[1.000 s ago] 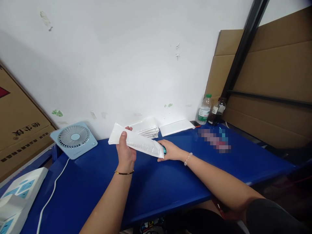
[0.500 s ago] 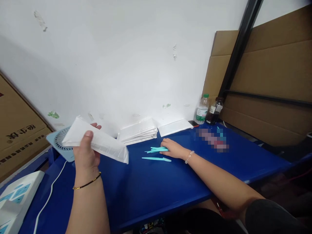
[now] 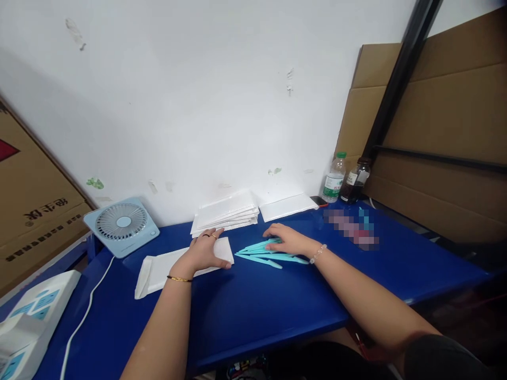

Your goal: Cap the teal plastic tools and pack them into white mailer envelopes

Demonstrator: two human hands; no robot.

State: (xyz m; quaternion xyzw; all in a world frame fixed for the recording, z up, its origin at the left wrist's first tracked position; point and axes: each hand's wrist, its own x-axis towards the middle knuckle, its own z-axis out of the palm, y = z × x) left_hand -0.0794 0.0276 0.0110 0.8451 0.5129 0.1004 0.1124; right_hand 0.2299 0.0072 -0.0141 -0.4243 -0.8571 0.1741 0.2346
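A white padded envelope (image 3: 164,270) lies flat on the blue table, its flap end toward the left. My left hand (image 3: 204,256) rests on the envelope's right part, fingers spread and thumb along its near edge. Just right of it, several slim turquoise plastic eyebrow razors (image 3: 269,257) lie fanned out on the tabletop, their narrow ends pointing left. Over their right part is my right hand (image 3: 291,241), loosely curved and open, with the thumb touching the upper ones. Part of the razors is hidden under that hand.
Behind, a stack of white padded envelopes (image 3: 225,211) and another white envelope (image 3: 289,207) lie against the wall. A phone (image 3: 319,201) and two bottles (image 3: 336,177) stand right of them. On the left are a blue fan (image 3: 122,224), its cable and a power strip (image 3: 43,316).
My left hand has lowered the envelope from the air onto the table and lies on it. The razors have spread into a fan beneath my right hand, whose grip has loosened.
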